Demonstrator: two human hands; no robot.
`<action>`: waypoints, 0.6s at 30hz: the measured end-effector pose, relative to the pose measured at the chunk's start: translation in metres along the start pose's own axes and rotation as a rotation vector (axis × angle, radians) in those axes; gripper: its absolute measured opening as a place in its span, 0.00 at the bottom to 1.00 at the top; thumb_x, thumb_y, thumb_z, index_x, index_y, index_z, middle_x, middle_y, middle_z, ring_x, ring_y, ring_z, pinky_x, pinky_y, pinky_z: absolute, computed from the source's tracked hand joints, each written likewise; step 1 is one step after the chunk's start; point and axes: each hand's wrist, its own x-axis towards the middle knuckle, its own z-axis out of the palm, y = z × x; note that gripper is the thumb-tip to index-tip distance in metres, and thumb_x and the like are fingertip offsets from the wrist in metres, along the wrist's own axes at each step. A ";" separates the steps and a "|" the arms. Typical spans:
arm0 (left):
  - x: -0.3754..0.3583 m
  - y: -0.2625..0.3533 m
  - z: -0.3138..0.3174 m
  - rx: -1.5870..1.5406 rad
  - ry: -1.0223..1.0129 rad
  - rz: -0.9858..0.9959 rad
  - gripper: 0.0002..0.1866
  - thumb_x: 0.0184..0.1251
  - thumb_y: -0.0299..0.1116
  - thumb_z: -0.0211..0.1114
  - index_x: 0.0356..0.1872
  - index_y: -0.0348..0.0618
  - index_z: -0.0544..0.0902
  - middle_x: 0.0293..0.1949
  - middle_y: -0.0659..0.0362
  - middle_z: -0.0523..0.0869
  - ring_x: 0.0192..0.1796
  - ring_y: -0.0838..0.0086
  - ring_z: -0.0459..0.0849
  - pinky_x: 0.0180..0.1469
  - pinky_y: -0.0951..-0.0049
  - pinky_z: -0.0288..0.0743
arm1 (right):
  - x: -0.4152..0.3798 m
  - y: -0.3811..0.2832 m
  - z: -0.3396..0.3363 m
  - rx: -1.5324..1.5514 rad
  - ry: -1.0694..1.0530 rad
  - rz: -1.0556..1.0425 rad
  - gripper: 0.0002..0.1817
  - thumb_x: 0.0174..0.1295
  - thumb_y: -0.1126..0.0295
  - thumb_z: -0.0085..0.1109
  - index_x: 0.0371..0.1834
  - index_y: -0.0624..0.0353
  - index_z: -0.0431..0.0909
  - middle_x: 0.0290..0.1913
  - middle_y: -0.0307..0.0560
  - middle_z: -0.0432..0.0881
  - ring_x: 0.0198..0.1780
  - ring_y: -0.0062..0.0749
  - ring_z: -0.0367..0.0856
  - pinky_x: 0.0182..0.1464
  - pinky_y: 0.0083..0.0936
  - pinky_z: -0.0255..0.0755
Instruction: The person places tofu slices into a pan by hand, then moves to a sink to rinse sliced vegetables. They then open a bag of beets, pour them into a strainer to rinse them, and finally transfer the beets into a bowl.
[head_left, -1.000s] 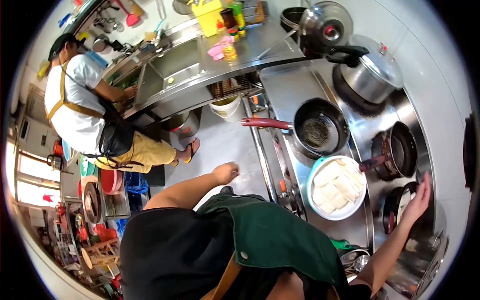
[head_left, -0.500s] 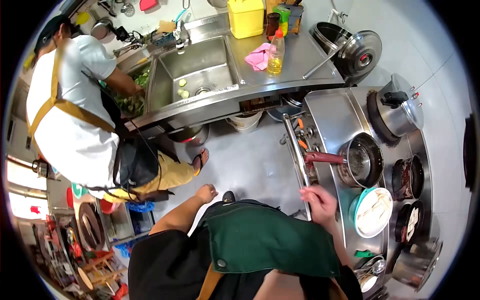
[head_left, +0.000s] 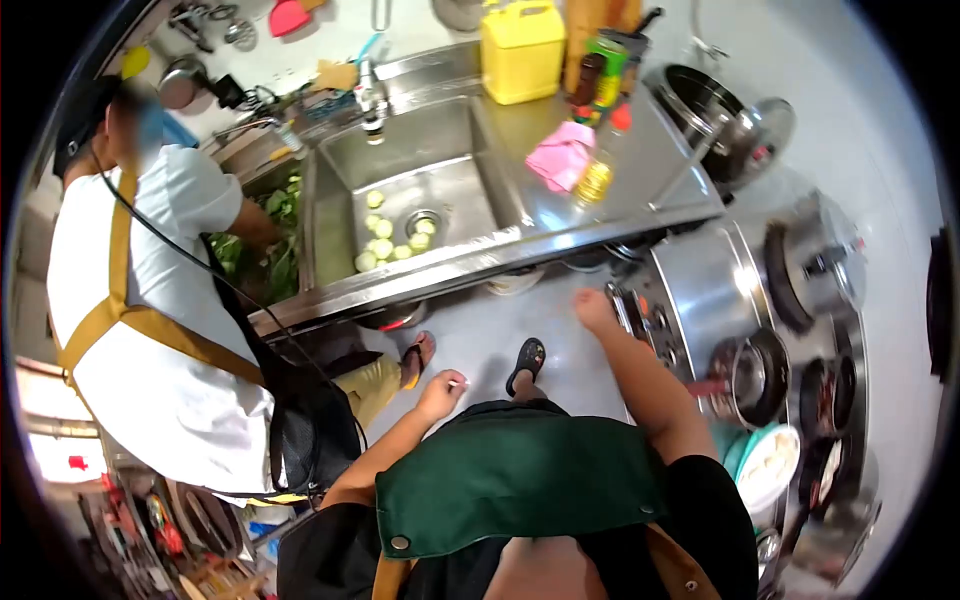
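My left hand (head_left: 442, 393) hangs over the floor in front of my green apron (head_left: 520, 485), its fingers loosely curled, with no object showing in them. Further forward, my right hand (head_left: 597, 310) is beside the front edge of the stove (head_left: 705, 270); it is blurred and its fingers cannot be made out. Ahead is a steel sink (head_left: 340, 215) with several pale green cut vegetable pieces (head_left: 380, 247) around its drain. A red-handled pot (head_left: 748, 378) stands on the stove, to the right of my right forearm.
A co-worker in a white shirt (head_left: 170, 330) stands at left, one hand among leafy greens (head_left: 285, 215) in another basin. The counter holds a yellow jug (head_left: 522, 52), a pink cloth (head_left: 561, 156) and an oil bottle (head_left: 597, 172). A white bowl (head_left: 768, 468) and a pressure cooker (head_left: 825, 250) are at right.
The view has moved closer to the sink, showing more vegetable pieces. My right hand has swung forward from beside the stove rail; my left hand stays low. One of my shoes has stepped forward.
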 end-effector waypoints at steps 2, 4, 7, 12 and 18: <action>0.014 0.028 -0.018 0.037 -0.082 0.043 0.08 0.54 0.31 0.62 0.33 0.39 0.77 0.32 0.53 0.79 0.31 0.68 0.79 0.36 0.72 0.73 | 0.045 0.031 -0.003 -0.108 -0.032 0.111 0.16 0.49 0.67 0.52 0.40 0.63 0.75 0.38 0.57 0.78 0.44 0.51 0.75 0.47 0.34 0.69; 0.030 0.026 -0.026 0.008 0.076 0.066 0.08 0.54 0.31 0.62 0.33 0.39 0.77 0.31 0.53 0.79 0.30 0.67 0.79 0.36 0.72 0.73 | 0.078 0.042 -0.009 -0.237 -0.066 0.119 0.18 0.49 0.66 0.52 0.44 0.62 0.73 0.44 0.57 0.76 0.48 0.50 0.73 0.50 0.35 0.67; 0.046 0.047 -0.038 -0.119 0.235 -0.080 0.06 0.56 0.27 0.61 0.32 0.37 0.76 0.27 0.57 0.79 0.31 0.77 0.78 0.34 0.78 0.73 | 0.115 0.032 -0.040 -0.383 -0.019 0.103 0.24 0.50 0.64 0.53 0.51 0.62 0.69 0.52 0.58 0.70 0.54 0.49 0.68 0.55 0.34 0.63; 0.075 0.119 -0.055 0.020 0.179 -0.111 0.05 0.55 0.26 0.61 0.32 0.36 0.76 0.29 0.55 0.79 0.27 0.75 0.79 0.32 0.78 0.73 | 0.198 0.078 -0.027 -0.423 0.152 0.096 0.21 0.59 0.61 0.45 0.52 0.61 0.67 0.55 0.56 0.67 0.55 0.46 0.67 0.57 0.35 0.61; 0.105 0.168 -0.057 0.164 0.118 -0.089 0.04 0.55 0.26 0.61 0.31 0.38 0.77 0.32 0.53 0.80 0.34 0.63 0.80 0.33 0.72 0.75 | 0.245 0.103 -0.028 -0.386 0.080 0.132 0.18 0.58 0.64 0.45 0.49 0.60 0.69 0.52 0.56 0.70 0.52 0.46 0.68 0.54 0.36 0.62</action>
